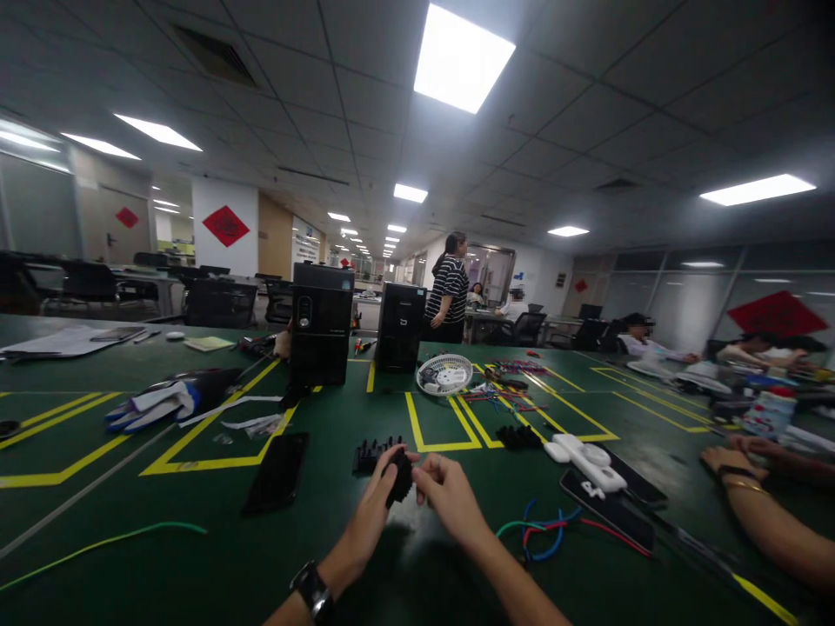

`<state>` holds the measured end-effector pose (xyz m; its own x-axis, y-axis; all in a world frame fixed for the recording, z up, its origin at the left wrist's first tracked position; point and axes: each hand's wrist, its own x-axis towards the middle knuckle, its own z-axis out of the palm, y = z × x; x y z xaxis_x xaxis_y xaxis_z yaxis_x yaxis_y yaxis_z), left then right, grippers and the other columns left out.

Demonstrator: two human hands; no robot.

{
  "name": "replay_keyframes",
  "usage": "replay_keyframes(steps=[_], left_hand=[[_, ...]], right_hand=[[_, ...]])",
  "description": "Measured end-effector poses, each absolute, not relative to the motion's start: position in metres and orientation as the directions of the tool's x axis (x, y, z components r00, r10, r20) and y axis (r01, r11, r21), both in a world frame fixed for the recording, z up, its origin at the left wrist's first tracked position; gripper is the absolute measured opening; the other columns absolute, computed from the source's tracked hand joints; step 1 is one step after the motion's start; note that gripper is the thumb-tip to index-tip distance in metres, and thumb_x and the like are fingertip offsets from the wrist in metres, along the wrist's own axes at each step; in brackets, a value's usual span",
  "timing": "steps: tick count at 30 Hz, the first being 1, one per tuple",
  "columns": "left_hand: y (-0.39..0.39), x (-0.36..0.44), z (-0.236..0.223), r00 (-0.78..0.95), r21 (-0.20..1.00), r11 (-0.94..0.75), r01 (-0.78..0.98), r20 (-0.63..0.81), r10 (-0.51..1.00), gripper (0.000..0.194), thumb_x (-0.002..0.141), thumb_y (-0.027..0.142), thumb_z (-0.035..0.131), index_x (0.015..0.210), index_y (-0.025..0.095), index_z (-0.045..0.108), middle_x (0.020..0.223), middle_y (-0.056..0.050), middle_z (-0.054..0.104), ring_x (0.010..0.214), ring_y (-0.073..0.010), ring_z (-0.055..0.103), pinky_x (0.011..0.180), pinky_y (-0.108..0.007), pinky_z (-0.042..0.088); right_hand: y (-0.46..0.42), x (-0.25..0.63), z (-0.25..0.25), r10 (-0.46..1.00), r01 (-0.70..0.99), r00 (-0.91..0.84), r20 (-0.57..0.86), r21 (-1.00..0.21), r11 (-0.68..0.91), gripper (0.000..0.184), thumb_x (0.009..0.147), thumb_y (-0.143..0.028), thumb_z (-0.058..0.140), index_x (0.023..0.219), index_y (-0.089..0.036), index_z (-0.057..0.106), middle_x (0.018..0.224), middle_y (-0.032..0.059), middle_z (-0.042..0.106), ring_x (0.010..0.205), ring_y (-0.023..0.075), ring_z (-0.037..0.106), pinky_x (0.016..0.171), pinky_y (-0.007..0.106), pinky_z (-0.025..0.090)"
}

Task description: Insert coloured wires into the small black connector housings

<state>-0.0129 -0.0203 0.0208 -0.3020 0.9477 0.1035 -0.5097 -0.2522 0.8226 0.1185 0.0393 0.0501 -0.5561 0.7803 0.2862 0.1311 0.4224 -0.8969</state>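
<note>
My left hand grips a small black ridged block, possibly a terminal block, between thumb and fingers. Close against its right side, my right hand has thumb and index finger pinched together; whether something thin sits between the fingertips is too small to make out. Just behind my left hand, another black toothed part rests on the green table. More black ridged pieces lie to the right. Red, blue and green wires are curled on the table beyond my right forearm.
A dark phone lies left; a white device sits right on dark phones. Farther back are two black boxes, a white basket and gloves. Another person's hands rest at the right. Someone in stripes stands behind.
</note>
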Motion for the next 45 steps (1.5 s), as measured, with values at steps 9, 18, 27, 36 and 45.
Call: replay_keyframes(steps=[9,18,27,36,45], left_hand=[[-0.033,-0.015,0.034,-0.229,0.951,-0.294,-0.097,0.266,0.936,0.043,0.080,0.038,0.058,0.119,0.021,0.060,0.121,-0.007,0.060,0.121,-0.0258,0.047,0.111,-0.037,0.021],[-0.031,-0.017,0.023,-0.231,0.905,-0.330,0.268,0.393,0.890,0.046,0.081,0.044,0.051,0.122,0.023,0.056,0.127,-0.006,0.057,0.120,-0.0269,0.048,0.110,-0.042,0.025],[-0.027,-0.022,0.023,-0.222,0.873,-0.303,0.383,0.405,0.887,0.053,0.083,0.055,0.041,0.123,0.023,0.052,0.125,-0.007,0.058,0.122,-0.0267,0.048,0.108,-0.043,0.030],[-0.014,-0.027,0.022,-0.461,0.986,-0.067,0.154,0.132,0.877,0.073,0.076,0.073,0.034,0.119,0.019,0.057,0.111,-0.011,0.064,0.105,-0.0321,0.059,0.096,-0.050,0.041],[-0.009,-0.040,0.033,-0.543,0.941,-0.223,-0.253,0.052,0.838,0.067,0.076,0.069,0.042,0.116,0.019,0.057,0.097,-0.006,0.067,0.093,-0.0239,0.064,0.090,-0.037,0.049]], right_hand=[[0.048,0.137,0.066,0.710,0.123,-0.703,-0.040,-0.990,0.066,0.040,0.067,-0.051,0.070,0.062,-0.017,0.050,0.047,-0.0049,0.053,0.033,0.0034,0.032,0.034,0.017,0.019],[0.049,0.132,0.047,0.723,0.211,-0.671,-0.168,-0.977,-0.032,0.038,0.069,-0.050,0.070,0.064,-0.015,0.057,0.045,-0.0058,0.050,0.032,0.0033,0.033,0.031,0.016,0.021],[0.048,0.131,0.045,0.711,0.097,-0.692,-0.124,-0.992,-0.079,0.042,0.065,-0.053,0.074,0.066,-0.015,0.055,0.046,-0.0070,0.047,0.033,0.0030,0.030,0.034,0.017,0.020],[0.035,0.114,0.029,0.739,0.231,-0.664,0.109,-0.911,0.341,0.040,0.090,-0.045,0.046,0.072,-0.015,0.067,0.051,-0.0052,0.047,0.045,0.0068,0.041,0.045,0.018,0.030],[0.017,0.116,0.062,0.629,0.504,-0.677,0.382,-0.383,0.774,0.030,0.091,-0.033,0.043,0.089,-0.022,0.070,0.068,-0.0016,0.066,0.061,0.0125,0.058,0.053,0.020,0.036]])
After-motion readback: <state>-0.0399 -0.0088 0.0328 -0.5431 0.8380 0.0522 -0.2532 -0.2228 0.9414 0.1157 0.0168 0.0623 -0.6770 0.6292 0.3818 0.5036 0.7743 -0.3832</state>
